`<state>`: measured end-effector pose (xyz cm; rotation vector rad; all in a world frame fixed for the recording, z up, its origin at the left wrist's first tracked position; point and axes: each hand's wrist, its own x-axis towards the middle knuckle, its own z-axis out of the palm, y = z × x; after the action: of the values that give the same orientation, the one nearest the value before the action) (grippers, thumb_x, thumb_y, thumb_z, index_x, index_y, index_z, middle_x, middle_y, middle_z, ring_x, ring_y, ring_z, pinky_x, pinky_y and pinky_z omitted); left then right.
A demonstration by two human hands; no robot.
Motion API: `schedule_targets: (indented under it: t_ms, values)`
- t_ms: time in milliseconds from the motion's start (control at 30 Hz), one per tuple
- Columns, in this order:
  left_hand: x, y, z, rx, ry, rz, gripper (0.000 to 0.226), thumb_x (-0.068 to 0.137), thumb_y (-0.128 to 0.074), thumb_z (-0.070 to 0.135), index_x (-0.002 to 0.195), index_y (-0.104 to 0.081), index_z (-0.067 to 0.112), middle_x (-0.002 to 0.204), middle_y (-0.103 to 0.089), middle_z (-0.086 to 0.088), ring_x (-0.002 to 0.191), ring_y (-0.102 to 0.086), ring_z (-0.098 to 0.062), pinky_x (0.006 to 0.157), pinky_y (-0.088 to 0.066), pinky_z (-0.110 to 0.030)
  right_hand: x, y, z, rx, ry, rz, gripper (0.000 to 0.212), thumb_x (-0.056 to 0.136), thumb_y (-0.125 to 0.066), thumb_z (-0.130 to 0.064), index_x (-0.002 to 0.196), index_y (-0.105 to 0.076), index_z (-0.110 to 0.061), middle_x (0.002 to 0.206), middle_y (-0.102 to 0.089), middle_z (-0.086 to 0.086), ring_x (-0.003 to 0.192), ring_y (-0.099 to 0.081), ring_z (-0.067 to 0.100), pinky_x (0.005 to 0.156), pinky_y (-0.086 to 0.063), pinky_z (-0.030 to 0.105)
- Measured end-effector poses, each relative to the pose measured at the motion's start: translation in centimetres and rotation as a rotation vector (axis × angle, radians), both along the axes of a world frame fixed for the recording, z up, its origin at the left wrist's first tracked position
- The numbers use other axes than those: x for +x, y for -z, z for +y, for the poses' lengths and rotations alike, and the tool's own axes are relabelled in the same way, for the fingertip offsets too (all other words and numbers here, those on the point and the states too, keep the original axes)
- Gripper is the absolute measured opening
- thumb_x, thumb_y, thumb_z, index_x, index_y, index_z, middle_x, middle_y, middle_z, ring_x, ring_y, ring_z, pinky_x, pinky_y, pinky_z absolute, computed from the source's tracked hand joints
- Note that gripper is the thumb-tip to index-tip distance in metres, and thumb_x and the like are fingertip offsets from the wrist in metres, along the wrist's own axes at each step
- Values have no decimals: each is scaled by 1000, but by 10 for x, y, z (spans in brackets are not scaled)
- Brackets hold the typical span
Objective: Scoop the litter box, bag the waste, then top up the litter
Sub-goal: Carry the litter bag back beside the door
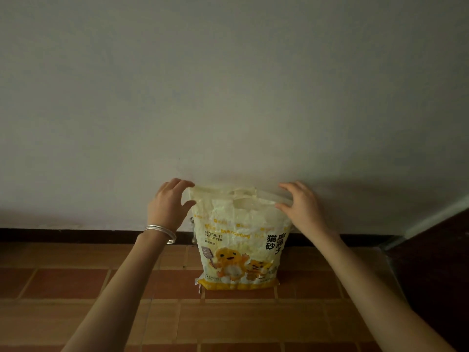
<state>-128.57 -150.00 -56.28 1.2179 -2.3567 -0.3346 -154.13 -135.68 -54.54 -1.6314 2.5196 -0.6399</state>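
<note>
- The litter bag [241,247] stands upright on the tiled floor [76,283], at the floor's far edge, its back leaning on the white wall [228,85]; that propping is likely what keeps the soft sack from slumping.
- The left hand [168,203] is at the bag's top left corner, thumb in front and fingers behind the rim, the grip narrow around the plastic; whether it truly pinches the film I cannot tell.
- The right hand [300,203] meets the top right corner the same way, fingers spread over the rim, touching it rather than clearly clamped.
- Taking both top corners at once looks aimed at either pulling the mouth apart or lifting the sack evenly, so litter does not spill sideways.
- A set of silver bangles [162,232] sits on the left wrist, clear of the bag.
- No litter box, scoop or waste bag is visible, so this seems to be the top-up stage, with the pour itself not yet begun.
</note>
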Motion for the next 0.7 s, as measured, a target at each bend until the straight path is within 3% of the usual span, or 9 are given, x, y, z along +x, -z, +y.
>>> schedule_targets:
  t_ms: [100,233,333,500,700]
  values:
    - [12,-46,13,57,42,-145,38,75,-76,17,111,-64,15,112,-64,-5,98,-61,-27,78,-52,-41,12,-52,9,51,-35,-21,57,75,-74,-24,127,-54,-11,124,-57,8,113,-53,27,95,-44,42]
    - [35,-122,26,88,28,-317,42,81,-68,25,122,-59,21,127,-57,-4,109,-57,-27,90,-46,-43,29,-141,20,69,-81,34,55,82,-66,-28,132,-49,-12,130,-54,6,118,-51,24,98,-41,41]
    - [53,-197,33,61,19,-347,45,81,-67,29,124,-58,21,128,-58,-7,112,-57,-30,94,-43,-46,45,-218,21,84,-130,109,55,85,-61,-37,133,-48,-13,134,-52,6,124,-47,25,100,-37,42]
    - [85,-341,45,-4,-24,-375,51,81,-65,38,129,-54,23,135,-53,-9,124,-49,-32,104,-34,-51,82,-361,15,36,-195,207,63,84,-32,-53,132,-49,-15,135,-52,5,128,-44,25,103,-33,48]
    - [130,-504,73,-107,-99,-341,53,81,-62,44,128,-54,21,133,-54,-11,123,-49,-36,103,-35,-57,134,-519,12,-48,-324,304,57,87,-34,-46,133,-47,-14,135,-52,7,129,-42,24,106,-31,48]
